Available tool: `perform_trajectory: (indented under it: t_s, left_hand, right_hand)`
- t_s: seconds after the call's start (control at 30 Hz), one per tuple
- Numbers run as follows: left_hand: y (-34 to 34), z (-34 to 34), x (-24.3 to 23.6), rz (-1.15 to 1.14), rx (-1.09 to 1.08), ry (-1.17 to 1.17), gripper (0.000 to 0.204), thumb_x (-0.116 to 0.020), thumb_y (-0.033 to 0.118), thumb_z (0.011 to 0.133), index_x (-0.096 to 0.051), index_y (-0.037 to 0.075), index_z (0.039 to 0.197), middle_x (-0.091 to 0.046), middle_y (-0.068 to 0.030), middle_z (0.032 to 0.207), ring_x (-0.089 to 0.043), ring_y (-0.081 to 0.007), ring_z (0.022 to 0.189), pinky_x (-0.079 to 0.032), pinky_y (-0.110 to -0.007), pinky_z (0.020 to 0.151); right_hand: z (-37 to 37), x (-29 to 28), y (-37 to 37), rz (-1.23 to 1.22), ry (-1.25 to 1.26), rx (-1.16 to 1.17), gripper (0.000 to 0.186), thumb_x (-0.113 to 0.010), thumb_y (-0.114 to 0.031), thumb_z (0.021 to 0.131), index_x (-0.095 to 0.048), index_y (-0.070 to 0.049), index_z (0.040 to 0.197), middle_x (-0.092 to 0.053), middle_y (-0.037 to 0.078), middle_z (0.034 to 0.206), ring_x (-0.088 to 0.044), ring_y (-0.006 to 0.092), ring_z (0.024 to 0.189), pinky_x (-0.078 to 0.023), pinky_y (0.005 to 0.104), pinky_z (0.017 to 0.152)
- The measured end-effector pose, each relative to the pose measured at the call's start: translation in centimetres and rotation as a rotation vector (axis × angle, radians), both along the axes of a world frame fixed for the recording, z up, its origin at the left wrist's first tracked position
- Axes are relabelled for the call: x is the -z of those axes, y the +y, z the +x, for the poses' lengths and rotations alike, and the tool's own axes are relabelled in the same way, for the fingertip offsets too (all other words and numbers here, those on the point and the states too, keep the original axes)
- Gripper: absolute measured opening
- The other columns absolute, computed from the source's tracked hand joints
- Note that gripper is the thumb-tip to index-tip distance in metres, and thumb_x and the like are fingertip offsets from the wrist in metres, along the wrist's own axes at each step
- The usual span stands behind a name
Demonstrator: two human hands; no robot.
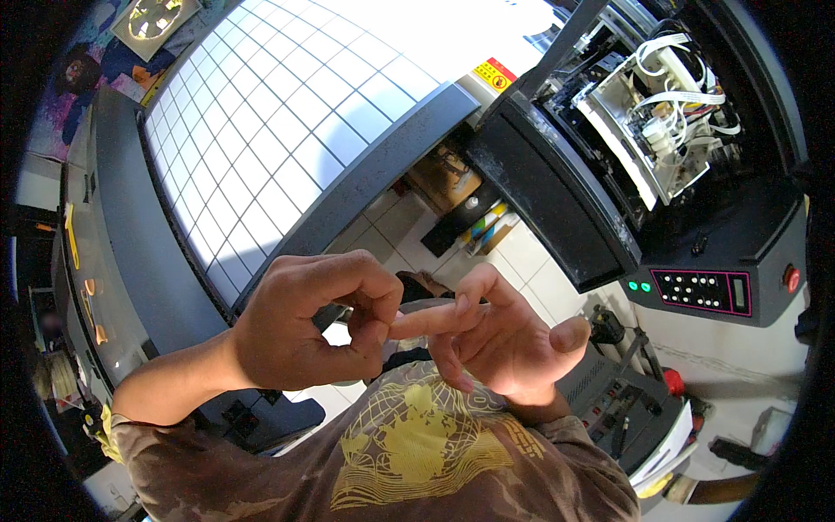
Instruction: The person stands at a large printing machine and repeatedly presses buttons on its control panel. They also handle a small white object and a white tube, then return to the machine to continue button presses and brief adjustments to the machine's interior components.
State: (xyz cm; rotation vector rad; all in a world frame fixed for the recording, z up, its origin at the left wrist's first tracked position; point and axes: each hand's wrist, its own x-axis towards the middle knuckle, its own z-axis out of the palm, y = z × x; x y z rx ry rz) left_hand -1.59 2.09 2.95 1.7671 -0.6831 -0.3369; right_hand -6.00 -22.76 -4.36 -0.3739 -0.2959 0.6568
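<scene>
Left hand (291, 322) was curled into a ring, thumb and index tips pressed together against the right hand's (500, 339) index fingertip; couldn't tell if anything small was pinched there. Right hand was palm up, fingers loosely spread, thumb out. Nearest work item, a flat white surface with a dark square grid (252, 148), sat beyond the left hand, framed by a smooth dark-grey straight rail (374, 157).

Container: open-topped black boxy machine housing (552, 191), beyond and right of the right hand, scuffed along its edge. It held looped white flat cables (683, 97) and a pale bent sheet plate (619, 130). Right of the right hand: dark-grey control box (765, 300) with a pink-outlined button panel (696, 291) and round red knob (791, 278). Below both hands: brown fabric shirt (287, 474), yellow line print. Glossy white square floor tiles (528, 254) showed just beyond the right hand.
</scene>
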Motion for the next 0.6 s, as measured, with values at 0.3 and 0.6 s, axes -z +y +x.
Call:
perform_trajectory:
  t_s: [0.3,0.6]
  left_hand:
    - [0.15,-0.17,0.06,-0.073,-0.043,0.142,0.016,-0.067,-0.005,0.081,-0.06,0.003,0.094,-0.066,-0.0017,0.077,-0.063,-0.0058,0.07,-0.058,-0.026,0.068]
    - [0.2,-0.3,0.62,-0.112,-0.115,0.196,0.012,-0.064,-0.002,0.086,-0.059,0.002,0.096,-0.065,-0.0017,0.08,-0.064,-0.0052,0.074,-0.061,-0.027,0.076]
  right_hand:
    - [0.1,0.22,0.54,0.11,0.058,-0.046,0.098,-0.065,-0.086,0.077,-0.046,-0.015,0.142,-0.042,0.043,0.153,-0.061,0.0214,0.073,-0.045,0.0258,0.061]
    - [-0.05,-0.24,0.9,0.134,0.142,-0.022,0.079,-0.067,-0.063,0.079,-0.049,-0.011,0.135,-0.039,0.043,0.156,-0.06,0.025,0.076,-0.044,0.0292,0.064]
